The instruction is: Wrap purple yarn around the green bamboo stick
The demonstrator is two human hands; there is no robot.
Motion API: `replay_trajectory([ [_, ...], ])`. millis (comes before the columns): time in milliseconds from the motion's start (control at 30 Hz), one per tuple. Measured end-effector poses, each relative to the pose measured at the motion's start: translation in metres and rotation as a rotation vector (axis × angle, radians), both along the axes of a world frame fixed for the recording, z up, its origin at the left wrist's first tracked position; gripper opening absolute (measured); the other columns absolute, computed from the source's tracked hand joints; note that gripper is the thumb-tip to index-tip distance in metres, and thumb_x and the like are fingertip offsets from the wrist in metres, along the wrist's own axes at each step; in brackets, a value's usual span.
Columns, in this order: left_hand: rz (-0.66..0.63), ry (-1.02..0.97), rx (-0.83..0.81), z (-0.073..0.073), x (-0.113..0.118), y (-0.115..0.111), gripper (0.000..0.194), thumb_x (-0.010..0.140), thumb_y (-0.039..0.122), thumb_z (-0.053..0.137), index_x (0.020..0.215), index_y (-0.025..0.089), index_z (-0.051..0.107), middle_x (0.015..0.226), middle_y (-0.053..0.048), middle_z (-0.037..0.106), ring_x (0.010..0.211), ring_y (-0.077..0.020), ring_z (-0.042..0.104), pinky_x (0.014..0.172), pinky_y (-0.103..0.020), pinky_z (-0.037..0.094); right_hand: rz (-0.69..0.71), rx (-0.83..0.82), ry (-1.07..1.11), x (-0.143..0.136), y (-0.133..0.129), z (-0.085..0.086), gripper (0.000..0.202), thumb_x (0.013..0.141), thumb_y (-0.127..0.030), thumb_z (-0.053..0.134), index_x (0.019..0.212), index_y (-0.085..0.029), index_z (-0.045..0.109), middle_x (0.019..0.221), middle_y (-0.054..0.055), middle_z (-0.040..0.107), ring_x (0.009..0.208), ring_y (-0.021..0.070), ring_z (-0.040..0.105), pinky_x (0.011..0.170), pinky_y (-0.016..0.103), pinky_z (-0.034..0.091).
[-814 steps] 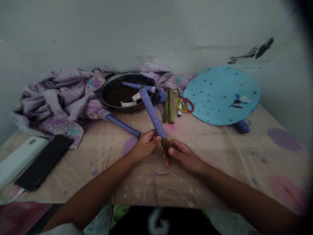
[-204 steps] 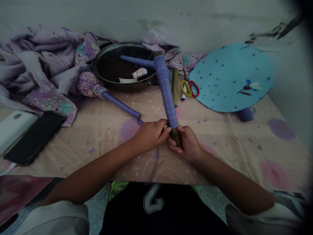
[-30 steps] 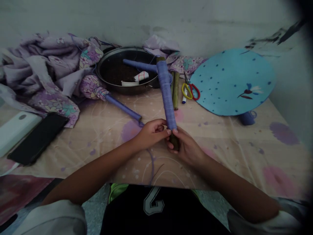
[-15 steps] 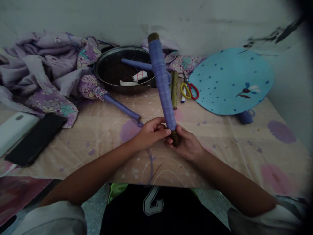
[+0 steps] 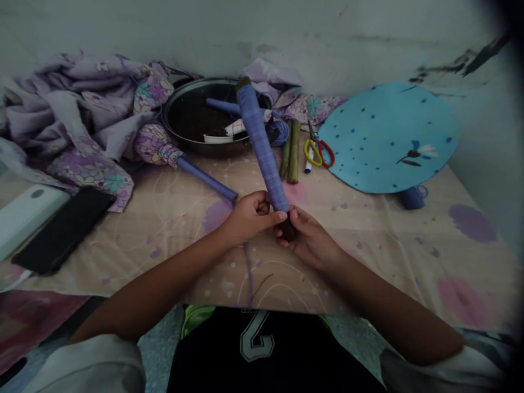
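A thick stick wrapped in purple yarn stands tilted in front of me, its top leaning left and away. Bare brown wood shows at both ends. My left hand is closed at the lower edge of the wrapping, thumb pressed on the yarn. Its curled fingers are partly hidden behind the stick. My right hand grips the bare bottom end between thumb and fingers. A loose purple strand runs down the tablecloth below my left wrist. Left of the stick lies a cloth-headed rod wrapped in purple yarn.
Behind is a dark pan of soil. Bare sticks, scissors and a marker lie right of it. A blue dotted oval board rests at right. Floral cloth and a black phone are left.
The wrapped stick's top has dropped and shifted slightly left, so it tilts farther away from me. Both hands keep their hold near its lower end, moving a little left.
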State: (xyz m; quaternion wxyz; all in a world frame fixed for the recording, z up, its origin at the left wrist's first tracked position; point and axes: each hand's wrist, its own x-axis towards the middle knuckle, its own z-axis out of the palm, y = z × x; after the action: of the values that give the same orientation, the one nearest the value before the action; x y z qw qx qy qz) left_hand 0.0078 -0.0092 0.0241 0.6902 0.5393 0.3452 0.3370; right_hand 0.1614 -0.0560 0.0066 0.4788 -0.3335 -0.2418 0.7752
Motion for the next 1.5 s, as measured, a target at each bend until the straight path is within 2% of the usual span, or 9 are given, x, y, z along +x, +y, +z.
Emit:
replay_trajectory([
  [133,-0.091,-0.112,-0.078,-0.0013,-0.0004,0.0003,0.034,0.071,0.033,0.071,0.090,0.013,0.051,0.070,0.002,0.061,0.054,-0.0094,0.061,0.052,-0.022,0.051,0.042,-0.011,0.054,0.0021,0.0006,-0.0018,0.024,0.077,-0.039,0.071,0.086,-0.018,0.063,0.073,0.000,0.061,0.062,0.0110,0.060,0.049,0.020,0.047],
  [267,-0.185,-0.161,-0.067,-0.0033,-0.0028,0.0021,0.035,0.074,0.034,0.068,0.096,0.012,0.052,0.073,0.000,0.062,0.056,-0.0090,0.062,0.055,-0.021,0.051,0.067,-0.056,0.116,0.0027,0.0014,-0.0029,0.023,0.081,-0.039,0.067,0.089,-0.018,0.063,0.074,0.000,0.062,0.061,0.0104,0.060,0.047,0.019,0.046],
  [533,-0.177,-0.110,-0.036,-0.0056,-0.0036,0.0031,0.029,0.076,0.029,0.067,0.094,0.013,0.050,0.072,0.001,0.061,0.056,-0.0097,0.063,0.055,-0.021,0.051,0.061,-0.066,0.099,0.0022,0.0007,-0.0036,0.018,0.087,-0.035,0.058,0.089,-0.017,0.061,0.073,0.001,0.059,0.059,0.0103,0.057,0.044,0.018,0.042],
  [767,-0.184,-0.096,-0.087,-0.0038,-0.0036,0.0050,0.026,0.074,0.022,0.064,0.096,0.012,0.052,0.073,-0.001,0.064,0.062,-0.0126,0.066,0.060,-0.025,0.052,-0.014,-0.081,0.043,-0.0001,0.0006,0.0004,0.026,0.081,-0.042,0.064,0.086,-0.017,0.060,0.078,0.002,0.059,0.058,0.0096,0.052,0.042,0.018,0.037],
  [933,-0.156,-0.036,0.017,-0.0029,-0.0041,0.0049,0.020,0.075,0.022,0.063,0.091,0.011,0.056,0.073,-0.001,0.062,0.064,-0.0106,0.062,0.061,-0.023,0.048,0.017,-0.044,-0.003,0.0006,-0.0010,0.0028,0.025,0.074,-0.038,0.070,0.083,-0.016,0.062,0.074,0.001,0.056,0.055,0.0078,0.049,0.039,0.016,0.030],
  [1033,-0.137,-0.022,0.054,-0.0033,-0.0033,0.0052,0.018,0.073,0.021,0.065,0.086,0.011,0.057,0.071,0.000,0.061,0.065,-0.0082,0.059,0.062,-0.020,0.045,0.032,-0.048,0.001,0.0016,-0.0009,0.0034,0.023,0.077,-0.037,0.067,0.081,-0.015,0.062,0.070,0.000,0.055,0.049,0.0053,0.045,0.038,0.015,0.026],
  [1267,-0.117,-0.102,-0.050,-0.0060,0.0006,0.0035,0.025,0.072,0.026,0.067,0.090,0.011,0.057,0.066,0.002,0.060,0.058,-0.0069,0.056,0.058,-0.020,0.044,0.078,-0.118,0.100,0.0028,0.0002,0.0027,0.026,0.086,-0.041,0.056,0.084,-0.016,0.062,0.072,0.001,0.059,0.051,0.0066,0.050,0.044,0.017,0.038],
  [1367,-0.065,-0.072,-0.083,-0.0059,0.0015,0.0035,0.022,0.071,0.027,0.067,0.083,0.011,0.058,0.064,0.002,0.058,0.054,-0.0059,0.053,0.055,-0.020,0.041,0.058,-0.078,0.020,0.0015,-0.0004,0.0013,0.029,0.085,-0.044,0.058,0.087,-0.016,0.063,0.078,0.003,0.061,0.058,0.0098,0.057,0.045,0.019,0.042],
  [1500,0.019,-0.011,-0.074,-0.0057,0.0005,0.0071,0.022,0.067,0.024,0.069,0.083,0.011,0.058,0.063,0.002,0.058,0.057,-0.0074,0.054,0.055,-0.020,0.039,-0.022,-0.043,-0.081,-0.0009,-0.0010,0.0016,0.030,0.081,-0.047,0.064,0.086,-0.018,0.062,0.077,0.001,0.058,0.057,0.0096,0.054,0.043,0.018,0.041],
])
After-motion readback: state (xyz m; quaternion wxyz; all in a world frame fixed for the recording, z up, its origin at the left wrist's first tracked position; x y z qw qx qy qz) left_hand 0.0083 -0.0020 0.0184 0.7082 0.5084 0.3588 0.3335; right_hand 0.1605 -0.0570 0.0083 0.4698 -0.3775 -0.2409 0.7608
